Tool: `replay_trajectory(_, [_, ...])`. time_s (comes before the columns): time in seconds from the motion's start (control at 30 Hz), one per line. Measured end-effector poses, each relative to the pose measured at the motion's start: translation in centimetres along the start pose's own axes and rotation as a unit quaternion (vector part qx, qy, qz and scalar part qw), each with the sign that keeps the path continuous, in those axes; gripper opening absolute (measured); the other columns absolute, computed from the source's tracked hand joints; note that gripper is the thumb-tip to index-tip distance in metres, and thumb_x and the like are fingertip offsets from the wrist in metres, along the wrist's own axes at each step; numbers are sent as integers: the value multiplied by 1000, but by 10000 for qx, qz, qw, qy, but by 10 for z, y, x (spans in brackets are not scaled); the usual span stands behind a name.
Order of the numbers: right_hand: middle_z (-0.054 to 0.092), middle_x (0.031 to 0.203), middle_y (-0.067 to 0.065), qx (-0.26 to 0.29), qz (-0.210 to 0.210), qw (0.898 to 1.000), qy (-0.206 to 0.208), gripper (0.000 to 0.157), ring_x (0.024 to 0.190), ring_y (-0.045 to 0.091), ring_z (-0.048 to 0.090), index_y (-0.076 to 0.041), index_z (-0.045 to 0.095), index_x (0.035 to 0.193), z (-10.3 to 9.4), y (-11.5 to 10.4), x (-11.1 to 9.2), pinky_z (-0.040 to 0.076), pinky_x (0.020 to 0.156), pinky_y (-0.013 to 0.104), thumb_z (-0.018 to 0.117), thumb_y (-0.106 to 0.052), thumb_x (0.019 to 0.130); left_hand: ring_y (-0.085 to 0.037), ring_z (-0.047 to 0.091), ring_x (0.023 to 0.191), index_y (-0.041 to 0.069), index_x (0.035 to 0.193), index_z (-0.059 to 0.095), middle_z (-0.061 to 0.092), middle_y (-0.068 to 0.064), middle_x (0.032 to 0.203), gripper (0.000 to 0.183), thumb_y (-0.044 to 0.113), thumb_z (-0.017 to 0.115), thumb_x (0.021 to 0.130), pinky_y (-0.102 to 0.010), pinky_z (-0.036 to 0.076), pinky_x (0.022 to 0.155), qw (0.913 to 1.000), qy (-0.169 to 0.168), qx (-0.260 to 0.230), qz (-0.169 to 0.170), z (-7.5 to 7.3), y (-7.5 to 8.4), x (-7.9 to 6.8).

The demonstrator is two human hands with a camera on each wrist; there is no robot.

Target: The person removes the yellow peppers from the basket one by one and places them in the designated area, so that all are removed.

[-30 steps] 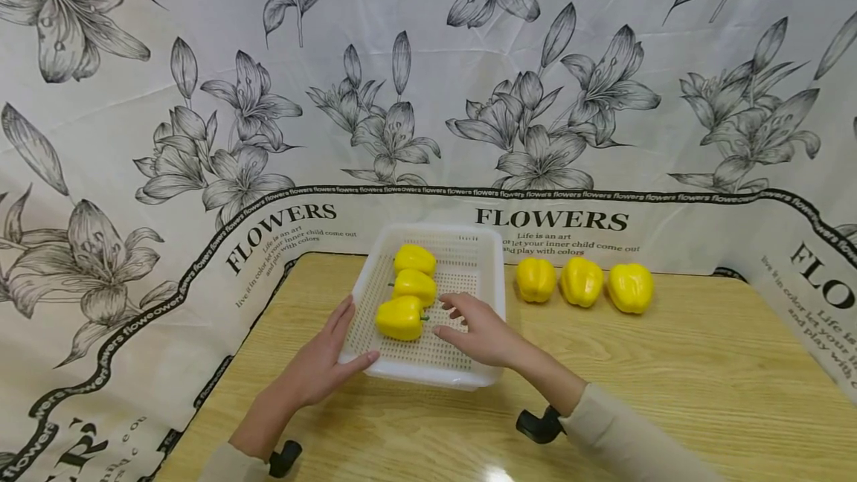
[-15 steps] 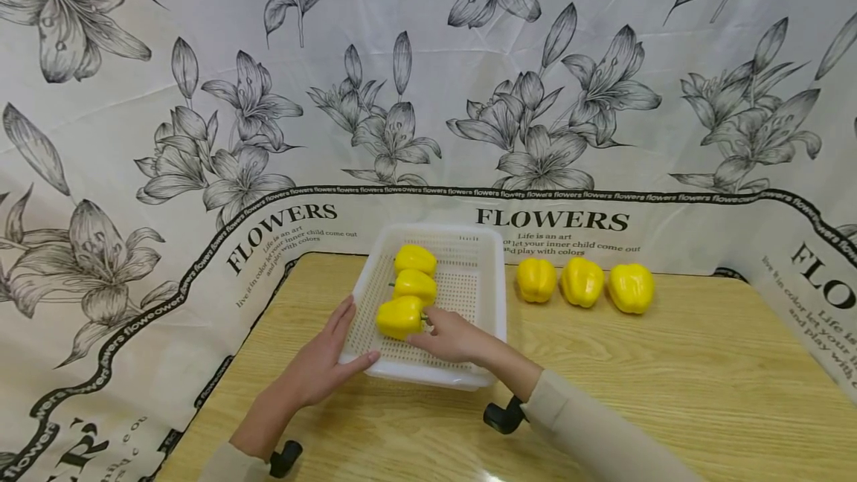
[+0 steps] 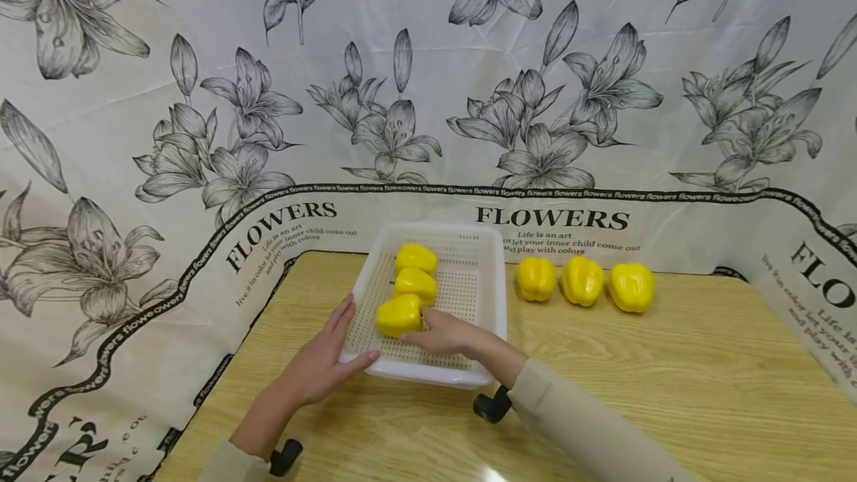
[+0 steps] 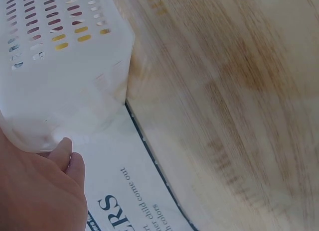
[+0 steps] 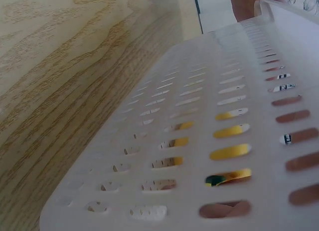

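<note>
A white plastic basket (image 3: pixel 492 296) with slotted walls stands on the table. Inside it, three yellow bell peppers form a column on the left: a far one (image 3: pixel 416 258), a middle one (image 3: pixel 415 286) and a near one (image 3: pixel 398 316). My left hand (image 3: pixel 320 367) holds the basket's near left corner, thumb at the front rim and fingers along the left side. Reaching in over the front right, my right hand (image 3: pixel 445 332) grips the near pepper at its stem end, which the fingers partly hide. The right wrist view shows the green stem (image 5: pixel 215 180) through a slot.
On the wooden table (image 3: pixel 643 378), right of the basket, three more yellow bell peppers stand in a row: left (image 3: pixel 535 279), middle (image 3: pixel 582 281) and right (image 3: pixel 631 288). A flower-printed cloth (image 3: pixel 415 147) hangs behind the table and along its sides.
My right hand has moved left and down inside the basket, from beside the near pepper onto its stem end. The left hand and the basket have stayed in place.
</note>
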State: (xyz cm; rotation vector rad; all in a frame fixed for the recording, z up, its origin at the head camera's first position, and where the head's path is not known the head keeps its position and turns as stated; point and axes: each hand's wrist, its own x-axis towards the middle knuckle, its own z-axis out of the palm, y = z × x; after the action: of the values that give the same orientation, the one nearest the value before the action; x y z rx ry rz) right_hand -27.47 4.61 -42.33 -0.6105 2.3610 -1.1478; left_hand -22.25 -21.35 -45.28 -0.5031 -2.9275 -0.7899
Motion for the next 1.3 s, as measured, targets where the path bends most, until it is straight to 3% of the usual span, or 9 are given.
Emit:
replay_trajectory(0.23, [42, 158, 19, 141, -49, 9998, -107, 67, 149, 38, 34, -4, 35, 158, 0, -1, 4, 23, 122, 58, 62, -30, 103, -38, 31, 150, 11, 166, 11, 2, -1, 173, 101, 66, 58, 95, -59, 36, 115, 10000, 4, -79, -18, -2, 1, 0])
replay_trajectory(0.5, [48, 154, 15, 143, -329, 9993, -65, 66, 146, 36, 39, -8, 35, 158, 0, -2, 6, 27, 121, 58, 64, -27, 102, -38, 30, 150, 11, 166, 10, 2, -1, 173, 101, 68, 56, 95, -59, 36, 115, 10000, 2, -33, -7, -2, 2, 2])
replay_trajectory(0.73, [33, 161, 24, 526, 59, 9985, 144, 82, 150, 40, 29, -1, 18, 162, 1, -11, 11, 23, 121, 60, 62, -34, 102, -38, 31, 150, 10, 166, 11, 3, -1, 173, 100, 65, 58, 95, -58, 37, 115, 10000, 38, -75, -8, -3, 2, 2])
replay_trajectory(0.9, [46, 152, 22, 674, -175, 9970, 336, 64, 141, 38, 43, -1, 38, 153, 7, -15, 15, 35, 115, 58, 63, -30, 102, -38, 31, 150, 10, 166, 11, 3, -2, 173, 102, 69, 56, 95, -59, 37, 115, 10000, 29, -68, -22, -3, 1, 2])
replay_trajectory(1.03, [56, 142, 16, 270, -473, 9983, 231, 53, 130, 30, 52, -5, 48, 145, 15, -17, 16, 44, 108, 53, 65, -30, 101, -37, 30, 151, 10, 166, 11, 4, -4, 173, 105, 74, 53, 93, -59, 36, 115, 9999, -47, -114, -61, -3, 1, 2])
replay_trajectory(1.3, [64, 123, 6, -780, -1018, 9916, 144, 49, 107, 15, 57, -6, 52, 141, 25, -16, 20, 50, 97, 38, 67, -23, 98, -37, 30, 151, 11, 166, 10, 3, -4, 173, 107, 77, 51, 92, -59, 36, 116, 9998, -125, -104, -134, 0, 1, 2])
